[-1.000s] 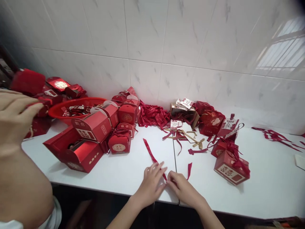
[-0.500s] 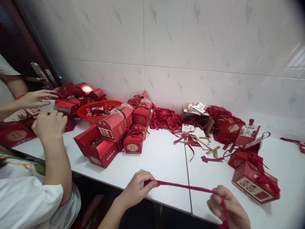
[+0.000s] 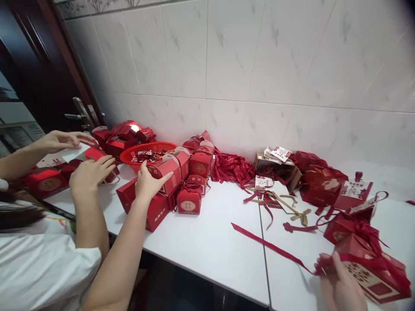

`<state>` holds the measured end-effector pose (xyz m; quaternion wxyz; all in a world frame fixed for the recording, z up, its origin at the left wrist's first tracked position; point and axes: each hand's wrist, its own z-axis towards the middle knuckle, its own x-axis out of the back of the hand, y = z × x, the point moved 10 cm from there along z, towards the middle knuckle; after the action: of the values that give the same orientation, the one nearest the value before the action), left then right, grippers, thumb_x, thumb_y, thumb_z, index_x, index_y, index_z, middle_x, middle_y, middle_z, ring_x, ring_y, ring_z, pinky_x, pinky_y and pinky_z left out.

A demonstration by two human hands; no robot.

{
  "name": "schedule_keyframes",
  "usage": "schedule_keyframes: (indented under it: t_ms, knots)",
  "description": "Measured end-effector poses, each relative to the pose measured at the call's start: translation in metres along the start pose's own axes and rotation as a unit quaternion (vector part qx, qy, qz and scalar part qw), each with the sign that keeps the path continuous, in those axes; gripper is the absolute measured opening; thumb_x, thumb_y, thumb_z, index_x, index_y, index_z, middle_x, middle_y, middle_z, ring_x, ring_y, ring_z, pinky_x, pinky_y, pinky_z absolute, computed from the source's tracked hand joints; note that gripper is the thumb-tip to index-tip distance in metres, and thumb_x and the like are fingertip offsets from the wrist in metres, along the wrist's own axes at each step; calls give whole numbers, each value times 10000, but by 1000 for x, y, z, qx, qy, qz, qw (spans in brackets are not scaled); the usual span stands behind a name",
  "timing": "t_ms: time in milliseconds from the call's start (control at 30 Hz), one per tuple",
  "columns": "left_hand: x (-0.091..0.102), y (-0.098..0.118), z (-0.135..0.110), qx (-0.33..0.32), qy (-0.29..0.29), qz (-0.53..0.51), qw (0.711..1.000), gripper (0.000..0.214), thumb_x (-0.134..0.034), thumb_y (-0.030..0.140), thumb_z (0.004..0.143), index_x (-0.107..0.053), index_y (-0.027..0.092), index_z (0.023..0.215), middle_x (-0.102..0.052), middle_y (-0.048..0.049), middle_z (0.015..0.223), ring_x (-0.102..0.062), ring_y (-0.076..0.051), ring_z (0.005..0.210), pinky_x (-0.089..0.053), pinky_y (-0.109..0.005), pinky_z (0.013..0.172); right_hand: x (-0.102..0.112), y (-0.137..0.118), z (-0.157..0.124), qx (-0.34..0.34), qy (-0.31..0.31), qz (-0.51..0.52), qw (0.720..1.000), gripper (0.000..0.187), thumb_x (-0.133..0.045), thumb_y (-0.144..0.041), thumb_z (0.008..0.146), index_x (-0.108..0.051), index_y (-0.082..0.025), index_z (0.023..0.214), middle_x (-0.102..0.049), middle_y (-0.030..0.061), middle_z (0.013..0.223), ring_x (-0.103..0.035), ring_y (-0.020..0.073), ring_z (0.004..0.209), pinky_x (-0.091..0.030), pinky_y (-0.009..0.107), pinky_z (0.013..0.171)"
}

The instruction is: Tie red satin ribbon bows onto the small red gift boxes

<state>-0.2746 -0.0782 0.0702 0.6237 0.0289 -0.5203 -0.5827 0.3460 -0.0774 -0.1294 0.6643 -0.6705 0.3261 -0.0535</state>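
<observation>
A long, flat strip of dark red ribbon [image 3: 264, 242] slants across the white tabletop [image 3: 214, 255], its loose end lying left of the seam and the rest running over it to the person's right hand [image 3: 342, 283], whose thumb and fingers pinch it. Just beside that hand sits a red card box with a cream label [image 3: 379, 280], a red bow on top. The person's left hand [image 3: 147, 183] is stretched far over, thumb and fingers spread about an upper red card box with a rounded top [image 3: 171, 181]; from here I cannot tell whether they grip it. That box rests on a bigger red box with gold lettering [image 3: 158, 211], near a small red box with a round gold emblem [image 3: 189, 203]. Behind these stands an orange-red plastic basin [image 3: 129, 155] of small wrapped pieces. A crumpled heap of dark red ribbon [image 3: 231, 168] lies by the grey-veined tiled wall [image 3: 233, 65], left of printed white-and-red cards [image 3: 281, 153]. At the far left, a white-sleeved co-worker's hands [image 3: 92, 175] work among more red boxes.
</observation>
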Motion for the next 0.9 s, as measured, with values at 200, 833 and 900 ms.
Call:
schedule_keyframes:
  t_ms: [200, 833, 900]
  knots:
    - [39, 58, -54, -164, 8, -130, 978, 974, -738, 453, 641, -205, 235, 1426, -442, -134, 1357, -488, -306, 1213, -405, -461, 1017, -7, 15, -5, -1, -45, -132, 990, 527, -742, -450, 650, -611, -168, 1075, -686, 70, 966, -621, 204, 887, -501, 266, 643]
    - [-54, 144, -266, -375, -346, -247, 824, 635, -402, 100, 875, -198, 261, 1455, -284, -80, 1511, -195, -247, 1413, -251, -479, 1137, -90, 2, -57, 38, -246, -258, 934, 371, -670, -493, 725, -682, -157, 882, -631, 46, 709, -514, 153, 590, -448, 294, 576]
    - [-57, 155, -291, -404, -357, -226, 811, 670, -411, 125, 883, -113, 230, 1474, -259, -99, 1520, -188, -256, 1414, -270, -485, 1131, -96, -1, -63, 37, -249, -250, 935, 350, -657, -492, 740, -676, -160, 849, -623, 41, 724, -486, 133, 571, -428, 276, 556]
